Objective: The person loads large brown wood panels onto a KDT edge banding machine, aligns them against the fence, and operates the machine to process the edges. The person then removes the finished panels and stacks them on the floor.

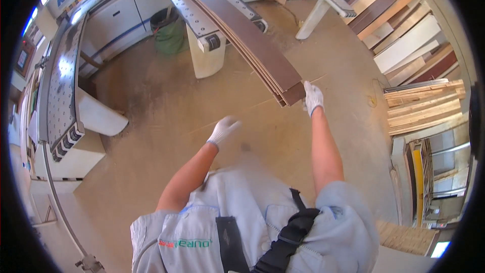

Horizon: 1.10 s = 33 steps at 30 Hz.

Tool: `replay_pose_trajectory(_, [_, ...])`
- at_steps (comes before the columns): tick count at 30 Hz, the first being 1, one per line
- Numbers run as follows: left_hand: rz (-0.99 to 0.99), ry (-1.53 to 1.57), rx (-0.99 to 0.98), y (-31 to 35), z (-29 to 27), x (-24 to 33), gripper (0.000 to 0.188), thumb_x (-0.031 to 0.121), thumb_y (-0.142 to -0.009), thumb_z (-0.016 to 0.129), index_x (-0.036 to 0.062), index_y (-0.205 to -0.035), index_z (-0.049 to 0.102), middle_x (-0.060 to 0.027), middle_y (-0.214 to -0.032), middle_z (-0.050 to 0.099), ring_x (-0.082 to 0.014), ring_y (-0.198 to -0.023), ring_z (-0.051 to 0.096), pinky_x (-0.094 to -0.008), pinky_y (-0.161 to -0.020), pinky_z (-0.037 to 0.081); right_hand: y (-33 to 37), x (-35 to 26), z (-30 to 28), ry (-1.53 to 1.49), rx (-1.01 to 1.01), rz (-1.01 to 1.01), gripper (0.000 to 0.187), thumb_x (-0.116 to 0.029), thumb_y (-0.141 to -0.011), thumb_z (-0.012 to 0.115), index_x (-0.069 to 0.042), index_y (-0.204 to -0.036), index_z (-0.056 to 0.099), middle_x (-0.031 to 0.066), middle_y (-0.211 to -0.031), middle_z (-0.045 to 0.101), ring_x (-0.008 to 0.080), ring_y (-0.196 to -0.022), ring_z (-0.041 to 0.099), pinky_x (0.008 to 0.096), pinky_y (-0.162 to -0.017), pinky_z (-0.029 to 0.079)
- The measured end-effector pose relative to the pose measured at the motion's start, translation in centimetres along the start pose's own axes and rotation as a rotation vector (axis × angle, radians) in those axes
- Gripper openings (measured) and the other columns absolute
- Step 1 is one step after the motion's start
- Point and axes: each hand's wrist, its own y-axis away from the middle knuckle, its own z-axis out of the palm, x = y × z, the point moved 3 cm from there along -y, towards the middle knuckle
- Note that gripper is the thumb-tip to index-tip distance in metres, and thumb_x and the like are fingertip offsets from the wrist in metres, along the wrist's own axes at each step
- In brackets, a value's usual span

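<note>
In the head view, the stack of long brown boards [262, 48] is laid along the middle table [194, 17], its near end overhanging. It is judged stiff, smooth and fairly heavy, best held by the end edges. The near right corner is gripped by the right hand [313, 97]; the blurred left hand [225, 129] is held apart, its fingers' opening uncertain.
</note>
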Motion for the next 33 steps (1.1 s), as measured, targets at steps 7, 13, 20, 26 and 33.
replay_pose_trajectory(7, [0.127, 0.160, 0.109, -10.6, 6.0, 10.3, 0.043, 0.037, -0.107, 0.067, 0.0001, -0.129, 0.069, -0.0069, -0.101, 0.074, -0.0147, -0.088, 0.071, -0.0325, -0.080, 0.059, -4.6, -4.1, 3.6, -0.057, -0.300, -0.156, 0.051, -0.047, -0.105, 0.070, -0.003, -0.131, 0.071, 0.0086, -0.089, 0.071, 0.0146, -0.059, 0.062, 0.0331, -0.050, 0.049])
replay_pose_trajectory(13, [-0.229, 0.369, 0.194, -14.8, 7.3, 15.0, 0.051, 0.048, -0.109, 0.063, 0.0019, -0.131, 0.069, -0.0107, -0.103, 0.076, -0.0187, -0.084, 0.075, -0.0344, -0.076, 0.061, -6.8, -7.1, 1.8, 0.163, -0.561, -0.020, 0.069, -0.067, -0.102, 0.064, -0.004, -0.130, 0.073, 0.0105, -0.075, 0.070, 0.0156, -0.054, 0.061, 0.0327, -0.053, 0.051])
replay_pose_trajectory(20, [-0.331, 0.457, 0.211, -15.6, 7.8, 15.8, 0.056, 0.051, -0.105, 0.070, -0.0021, -0.123, 0.072, -0.0119, -0.105, 0.076, -0.0214, -0.085, 0.075, -0.0368, -0.074, 0.061, -6.1, -6.7, 2.1, 0.043, -0.673, -0.060, 0.073, -0.066, -0.102, 0.068, -0.002, -0.137, 0.071, 0.0110, -0.084, 0.072, 0.0167, -0.066, 0.066, 0.0322, -0.063, 0.056])
replay_pose_trajectory(26, [-0.334, 0.390, 0.411, -12.6, 6.8, 11.8, 0.063, 0.050, -0.098, 0.079, -0.0040, -0.130, 0.071, -0.0103, -0.115, 0.076, -0.0207, -0.097, 0.072, -0.0397, -0.080, 0.059, -0.2, -7.3, 3.6, 0.033, -0.836, -0.139, 0.051, -0.049, -0.108, 0.068, -0.003, -0.129, 0.073, 0.0053, -0.080, 0.071, 0.0134, -0.066, 0.065, 0.0342, -0.064, 0.057])
replay_pose_trajectory(33, [-0.297, 0.489, 0.399, 7.6, -2.0, 10.2, 0.059, 0.038, -0.103, 0.077, -0.0028, -0.143, 0.065, -0.0122, -0.132, 0.074, -0.0202, -0.115, 0.072, -0.0362, -0.098, 0.059, 5.0, -3.9, 14.8, 0.141, -1.217, -0.096, 0.085, -0.075, -0.100, 0.064, 0.002, -0.137, 0.066, 0.0162, -0.097, 0.075, 0.0222, -0.073, 0.073, 0.0369, -0.069, 0.060])
